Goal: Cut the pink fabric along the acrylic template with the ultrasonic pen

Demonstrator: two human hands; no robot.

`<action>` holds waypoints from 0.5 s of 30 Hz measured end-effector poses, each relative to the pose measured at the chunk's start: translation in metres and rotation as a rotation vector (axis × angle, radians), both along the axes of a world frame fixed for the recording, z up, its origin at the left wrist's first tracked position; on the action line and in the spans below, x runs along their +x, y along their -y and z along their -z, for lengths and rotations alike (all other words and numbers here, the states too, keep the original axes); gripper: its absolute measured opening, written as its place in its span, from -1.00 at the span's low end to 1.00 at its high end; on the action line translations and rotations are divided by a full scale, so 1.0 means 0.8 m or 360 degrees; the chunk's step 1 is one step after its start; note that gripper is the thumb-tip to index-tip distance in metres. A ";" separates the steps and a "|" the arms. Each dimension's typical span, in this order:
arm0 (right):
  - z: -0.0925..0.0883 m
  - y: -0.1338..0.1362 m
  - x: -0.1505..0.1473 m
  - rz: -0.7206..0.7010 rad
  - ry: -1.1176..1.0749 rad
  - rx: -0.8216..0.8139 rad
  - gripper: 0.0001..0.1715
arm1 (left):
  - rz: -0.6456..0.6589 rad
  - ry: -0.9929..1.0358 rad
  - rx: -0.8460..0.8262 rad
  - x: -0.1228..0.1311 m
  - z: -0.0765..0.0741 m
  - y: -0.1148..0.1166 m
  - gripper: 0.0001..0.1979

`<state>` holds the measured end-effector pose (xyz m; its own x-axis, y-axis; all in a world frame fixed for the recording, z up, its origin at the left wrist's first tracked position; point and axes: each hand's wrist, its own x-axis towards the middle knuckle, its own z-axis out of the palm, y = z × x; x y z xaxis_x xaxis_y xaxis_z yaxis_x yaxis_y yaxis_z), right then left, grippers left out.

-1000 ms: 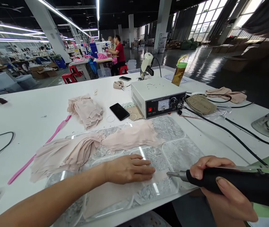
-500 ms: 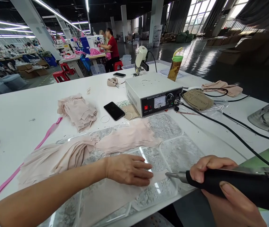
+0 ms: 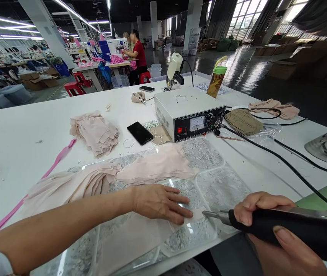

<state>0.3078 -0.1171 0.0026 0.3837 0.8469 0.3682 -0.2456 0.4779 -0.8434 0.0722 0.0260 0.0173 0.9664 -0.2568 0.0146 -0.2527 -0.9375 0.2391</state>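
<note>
So a pale pink fabric piece (image 3: pixel 134 237) is pinned flat on the glass sheet (image 3: pixel 221 188) at the table's near edge by the left hand (image 3: pixel 160 202), fingers spread out, while a black cutting wand (image 3: pixel 295 230) is gripped tight in the right hand (image 3: pixel 278 257), its metal tip kept just beside those fingertips.

Your fabric piece (image 3: pixel 134 239) is pale pink, and it lies on a clear plate (image 3: pixel 221 188) mottled grey-white. Your tool (image 3: pixel 281 230) has a black handle and a silver tip. The surface (image 3: pixel 22 130) is white. The control box (image 3: pixel 180 105) is white with a black front, the phone (image 3: pixel 139 133) is black, and the strip (image 3: pixel 58 158) is bright pink.
</note>
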 end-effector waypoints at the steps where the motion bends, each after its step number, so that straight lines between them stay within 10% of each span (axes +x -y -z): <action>1: 0.000 0.000 0.000 -0.0009 0.0011 0.0007 -0.75 | -0.0004 -0.0049 -0.0014 0.001 -0.001 -0.001 -0.75; 15: 0.000 0.000 -0.001 -0.0004 -0.0021 -0.0018 -0.73 | 0.0063 -0.0130 -0.0072 0.008 -0.010 -0.009 -0.74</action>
<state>0.3068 -0.1168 0.0022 0.3863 0.8519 0.3537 -0.2578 0.4679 -0.8453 0.0785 0.0331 0.0257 0.9539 -0.2957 -0.0513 -0.2674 -0.9148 0.3026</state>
